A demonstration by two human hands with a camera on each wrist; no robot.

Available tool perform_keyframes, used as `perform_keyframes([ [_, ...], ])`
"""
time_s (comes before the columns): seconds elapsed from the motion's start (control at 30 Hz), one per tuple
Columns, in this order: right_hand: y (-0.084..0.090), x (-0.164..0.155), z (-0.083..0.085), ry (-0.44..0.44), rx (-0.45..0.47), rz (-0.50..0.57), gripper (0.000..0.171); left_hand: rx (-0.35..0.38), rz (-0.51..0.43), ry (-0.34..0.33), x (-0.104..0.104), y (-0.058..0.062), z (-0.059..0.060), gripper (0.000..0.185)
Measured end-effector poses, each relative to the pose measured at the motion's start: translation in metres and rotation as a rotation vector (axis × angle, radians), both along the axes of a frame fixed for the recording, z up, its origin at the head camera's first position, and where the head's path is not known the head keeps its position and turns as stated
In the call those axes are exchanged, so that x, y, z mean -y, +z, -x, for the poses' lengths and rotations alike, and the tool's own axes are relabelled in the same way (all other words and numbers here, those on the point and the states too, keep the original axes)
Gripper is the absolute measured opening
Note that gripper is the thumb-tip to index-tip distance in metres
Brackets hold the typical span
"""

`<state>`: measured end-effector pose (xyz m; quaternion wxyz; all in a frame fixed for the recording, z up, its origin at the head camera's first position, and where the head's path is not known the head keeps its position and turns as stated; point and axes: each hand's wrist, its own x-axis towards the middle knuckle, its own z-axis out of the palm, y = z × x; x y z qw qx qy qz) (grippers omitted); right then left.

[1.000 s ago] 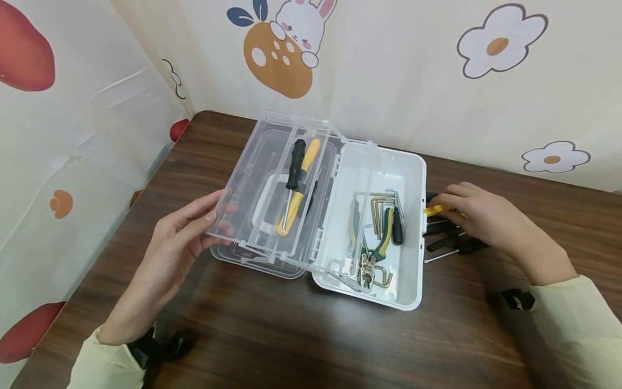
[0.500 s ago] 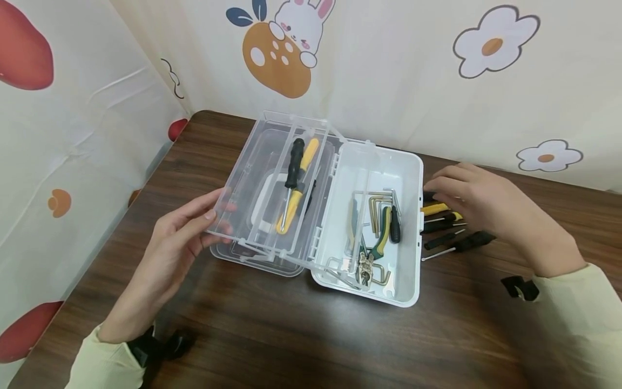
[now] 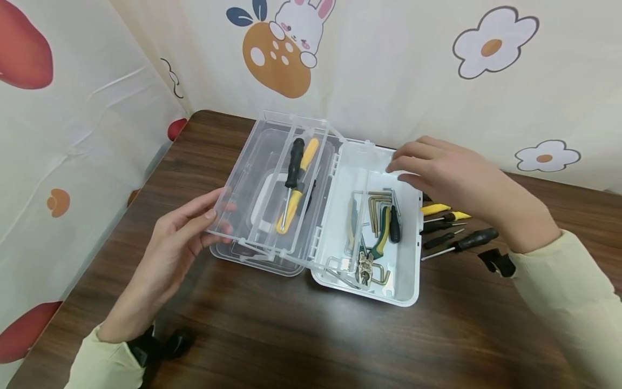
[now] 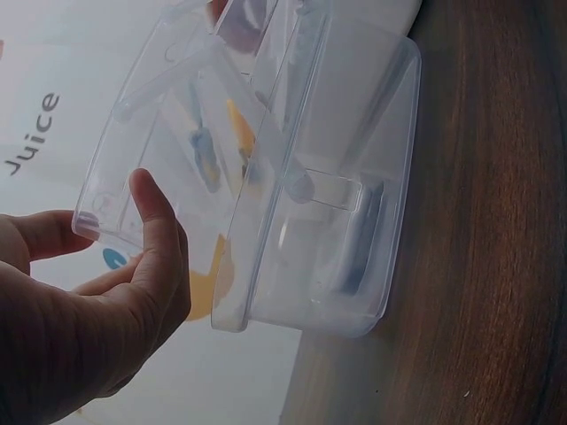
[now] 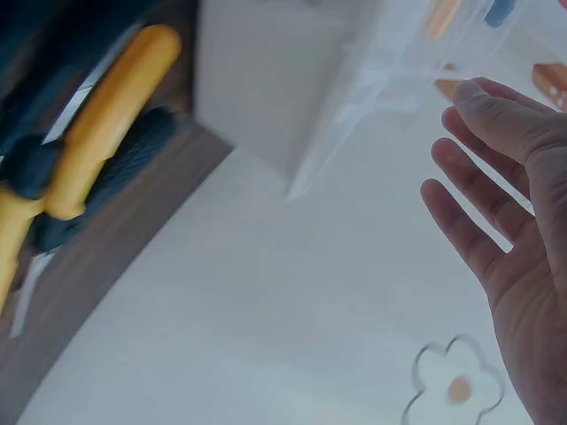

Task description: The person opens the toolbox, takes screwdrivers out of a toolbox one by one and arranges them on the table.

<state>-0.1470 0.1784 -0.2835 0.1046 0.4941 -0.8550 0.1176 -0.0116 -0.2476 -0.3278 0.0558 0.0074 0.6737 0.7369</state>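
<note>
- My left hand keeps its hold on the clear plastic fold-out tray, left of the white plastic toolbox base, thumb on top and fingers beneath the near edge.
- In that tray lie a black-handled screwdriver and a yellow-handled screwdriver.
- My right hand, a second ago down among the loose black and yellow screwdrivers right of the base, has lifted away empty, fingers spread and relaxed above the base's far right corner; I judge nothing got picked up.
</note>
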Motion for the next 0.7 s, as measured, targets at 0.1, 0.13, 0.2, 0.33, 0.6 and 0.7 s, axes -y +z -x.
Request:
perform_keyframes([
  [0.1,0.006,0.014,0.003,0.030,0.005,-0.002,0.033,-0.002,-0.002,0.000,0.000,-0.001,0.000,0.042],
  [0.13,0.007,0.019,0.004,0.043,0.004,0.000,0.032,-0.003,-0.004,0.000,0.000,-0.001,0.000,0.042],
  [0.2,0.010,0.027,0.006,0.068,-0.002,0.003,0.032,-0.003,-0.004,-0.001,0.000,-0.001,0.001,0.042],
  [0.33,0.016,0.044,0.009,0.099,-0.010,-0.014,0.029,-0.003,-0.004,-0.003,0.000,-0.002,0.001,0.042],
  [0.6,0.028,0.079,0.013,0.132,-0.023,-0.071,0.029,-0.007,0.001,0.000,0.000,0.000,0.000,0.042],
  [0.7,0.030,0.095,0.015,0.176,-0.046,-0.078,0.029,-0.003,0.001,0.002,0.000,0.000,0.000,0.041],
])
